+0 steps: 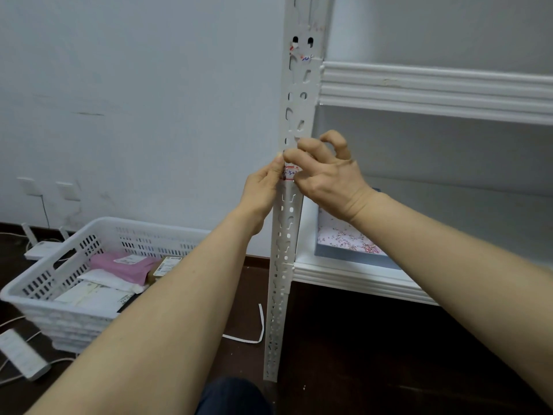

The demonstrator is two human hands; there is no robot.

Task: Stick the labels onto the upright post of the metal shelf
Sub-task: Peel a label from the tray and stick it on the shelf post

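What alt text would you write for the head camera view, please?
Both hands hold a red-bordered label against the white perforated shelf post, left hand at its left edge, right hand over its top. A white basket of parcels sits on the floor.

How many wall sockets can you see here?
2: one socket low at the far left, above the basket; another socket just right of it. Others may be out of view.
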